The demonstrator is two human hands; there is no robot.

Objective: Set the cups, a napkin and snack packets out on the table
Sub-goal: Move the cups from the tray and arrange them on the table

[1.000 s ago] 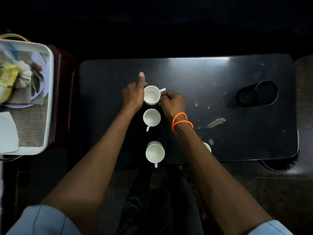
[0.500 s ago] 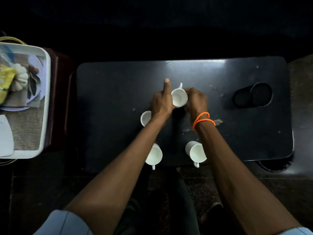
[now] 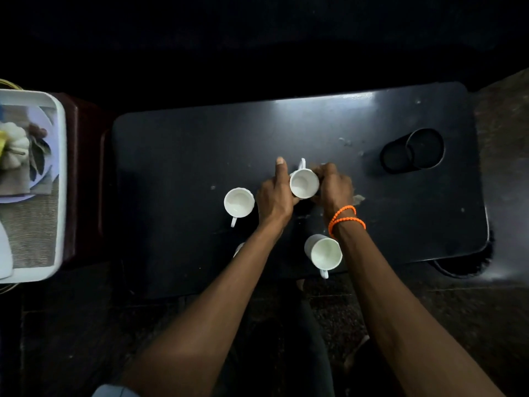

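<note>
A white cup (image 3: 304, 183) stands upright mid-table with its handle pointing away from me. My left hand (image 3: 274, 196) presses its left side, index finger stretched out, and my right hand (image 3: 333, 187), with orange bead bracelets on the wrist, grips its right side. A second white cup (image 3: 239, 202) stands just left of my left hand, handle toward me. A third cup (image 3: 326, 253) sits near the front edge under my right wrist. A sliver of a fourth cup (image 3: 239, 249) peeks out from under my left forearm.
The dark table (image 3: 177, 156) has a recessed round cup holder (image 3: 412, 153) at its far right. A white tray (image 3: 61, 179) on a stand to the left carries a printed napkin, a plate and a yellow packet (image 3: 3, 140) at the frame edge.
Both hands carried the far cup from the left column to the table's middle and turned its handle from right to away. The view shifted; the left cup stands uncovered.
</note>
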